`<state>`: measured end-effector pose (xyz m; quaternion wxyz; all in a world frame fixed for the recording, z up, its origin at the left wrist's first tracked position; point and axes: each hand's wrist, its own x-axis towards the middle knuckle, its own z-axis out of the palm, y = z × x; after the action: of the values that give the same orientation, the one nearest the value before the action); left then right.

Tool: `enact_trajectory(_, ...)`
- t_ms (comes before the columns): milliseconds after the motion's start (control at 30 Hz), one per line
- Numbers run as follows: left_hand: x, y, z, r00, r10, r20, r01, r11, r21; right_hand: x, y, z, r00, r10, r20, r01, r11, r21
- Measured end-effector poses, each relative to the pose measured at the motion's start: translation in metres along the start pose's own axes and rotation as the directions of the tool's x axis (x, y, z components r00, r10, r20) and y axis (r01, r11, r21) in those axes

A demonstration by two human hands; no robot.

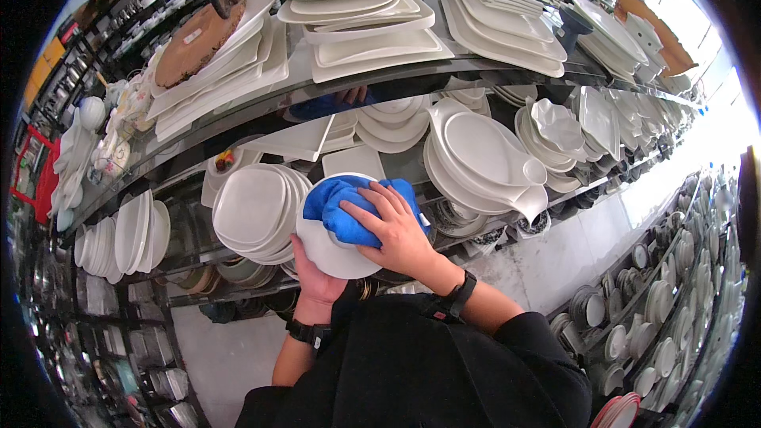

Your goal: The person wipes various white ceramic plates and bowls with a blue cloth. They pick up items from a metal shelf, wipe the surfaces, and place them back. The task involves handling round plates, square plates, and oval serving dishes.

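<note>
In front of my body I hold a round white ceramic plate (333, 261). My left hand (318, 276) grips its lower left rim from beneath, the thumb along the edge. Over the plate's upper part my right hand (395, 229) presses a bunched blue cloth (351, 211), fingers spread on top of it. The cloth hides much of the plate's middle. Just left of the plate stands a stack of white squarish plates (250, 205) on the lower shelf. To the right lies a stack of white oval dishes (484, 151) with pointed ends.
Across the front runs an upper dark glass shelf (410, 80) bearing stacked platters (380, 41) and a brown wood slice (199, 41). Small white plates stand on edge (142, 232) at left. More crockery fills a rack (648, 309) at right, beyond a pale tiled floor (553, 249).
</note>
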<state>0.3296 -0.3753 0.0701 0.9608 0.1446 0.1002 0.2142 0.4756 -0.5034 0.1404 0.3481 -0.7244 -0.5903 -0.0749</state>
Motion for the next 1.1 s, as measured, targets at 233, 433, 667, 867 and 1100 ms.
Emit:
enact_trajectory(233,-0.009,0.000,-0.008,0.999,0.007,-0.040,-0.001,0.987,0.161,-0.005,0.013,0.011,0.986,0.162,-0.040,-0.159,0.985,0.070)
enact_trajectory(433,-0.004,0.003,-0.008,0.998,-0.053,-0.022,0.058,0.940,0.336,0.021,0.015,0.007,0.970,0.206,-0.132,-0.196,0.977,0.085)
enact_trajectory(667,-0.001,-0.010,0.024,0.999,-0.044,-0.005,0.044,0.973,0.228,0.047,-0.014,0.005,0.998,-0.045,-0.035,0.047,0.997,0.061)
enact_trajectory(867,0.003,-0.014,0.007,0.991,0.028,0.134,-0.002,0.982,-0.189,0.034,-0.038,0.005,0.957,-0.250,0.146,0.235,0.965,0.117)
enact_trajectory(1100,0.000,0.004,-0.022,0.967,0.004,0.254,0.021,0.995,-0.096,0.015,-0.033,-0.019,0.909,-0.340,0.242,0.293,0.933,0.210)
